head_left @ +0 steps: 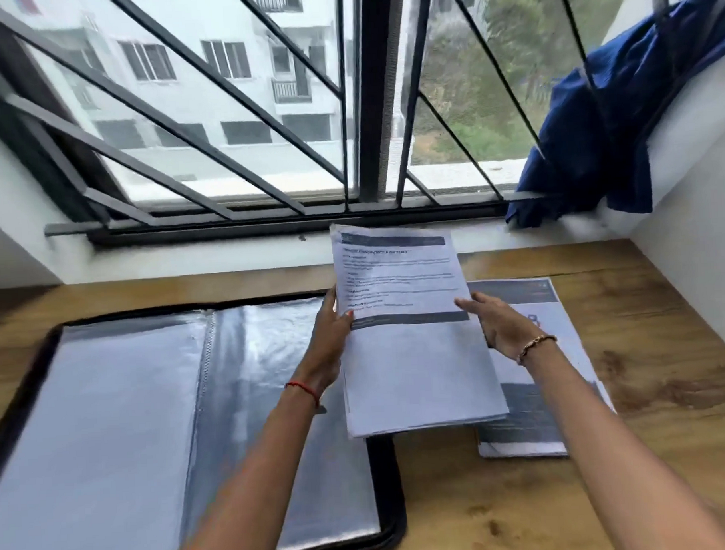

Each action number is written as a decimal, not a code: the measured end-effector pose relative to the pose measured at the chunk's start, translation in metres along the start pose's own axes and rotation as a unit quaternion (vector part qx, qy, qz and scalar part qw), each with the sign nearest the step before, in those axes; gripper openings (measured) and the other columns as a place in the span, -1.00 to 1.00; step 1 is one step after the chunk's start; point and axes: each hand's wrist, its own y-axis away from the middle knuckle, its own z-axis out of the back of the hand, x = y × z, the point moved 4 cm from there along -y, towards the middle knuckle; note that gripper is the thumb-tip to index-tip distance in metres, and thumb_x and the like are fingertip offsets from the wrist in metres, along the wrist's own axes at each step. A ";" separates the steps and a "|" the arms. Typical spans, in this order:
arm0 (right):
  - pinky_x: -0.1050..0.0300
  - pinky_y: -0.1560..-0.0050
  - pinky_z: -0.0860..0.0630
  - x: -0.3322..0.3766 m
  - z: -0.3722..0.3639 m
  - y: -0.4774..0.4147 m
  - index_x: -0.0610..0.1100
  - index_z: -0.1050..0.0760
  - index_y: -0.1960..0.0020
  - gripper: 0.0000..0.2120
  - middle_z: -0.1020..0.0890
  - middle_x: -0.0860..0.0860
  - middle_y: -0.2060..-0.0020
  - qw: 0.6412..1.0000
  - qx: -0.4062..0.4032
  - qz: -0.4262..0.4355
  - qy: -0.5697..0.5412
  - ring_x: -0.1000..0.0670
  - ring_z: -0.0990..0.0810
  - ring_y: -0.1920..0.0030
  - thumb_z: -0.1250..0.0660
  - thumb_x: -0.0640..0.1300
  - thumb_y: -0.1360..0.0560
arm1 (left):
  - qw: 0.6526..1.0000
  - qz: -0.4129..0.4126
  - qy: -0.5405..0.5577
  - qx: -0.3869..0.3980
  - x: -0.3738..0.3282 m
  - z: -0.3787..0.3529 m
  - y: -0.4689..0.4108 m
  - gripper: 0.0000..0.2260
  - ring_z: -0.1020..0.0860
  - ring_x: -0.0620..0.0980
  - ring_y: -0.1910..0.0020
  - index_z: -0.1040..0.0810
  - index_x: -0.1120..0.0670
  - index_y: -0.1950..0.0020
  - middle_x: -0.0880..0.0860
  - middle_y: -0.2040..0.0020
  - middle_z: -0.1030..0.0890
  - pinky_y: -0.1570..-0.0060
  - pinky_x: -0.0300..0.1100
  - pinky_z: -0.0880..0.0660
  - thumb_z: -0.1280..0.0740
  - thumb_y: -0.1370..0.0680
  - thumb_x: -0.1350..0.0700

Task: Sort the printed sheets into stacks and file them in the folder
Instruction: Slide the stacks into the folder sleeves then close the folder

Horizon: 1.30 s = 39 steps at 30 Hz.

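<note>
Gripping printed sheets: left hand, fingers curled on edge | right hand: fingers straight, touching opposite edge

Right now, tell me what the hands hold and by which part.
The left hand pinches a bundle of printed sheets at its left edge; the right hand lies with straight fingers against the right edge.

Blue cloth is draping over the right sill. Barred window is facing a white building. Wooden table is sitting below.
</note>
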 end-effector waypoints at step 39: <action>0.10 -0.03 -0.59 0.049 -0.117 -0.091 -0.08 -0.58 0.06 -0.40 -0.70 0.03 0.12 0.966 -0.001 0.199 -0.166 0.02 -0.65 0.05 -0.66 -0.16 0.07 | 0.841 -0.123 -0.508 -0.139 -0.005 0.212 -0.058 -0.90 -0.46 0.11 0.03 -0.59 0.16 0.24 0.11 0.16 -0.60 0.10 -0.19 -0.27 -0.48 -0.33 0.25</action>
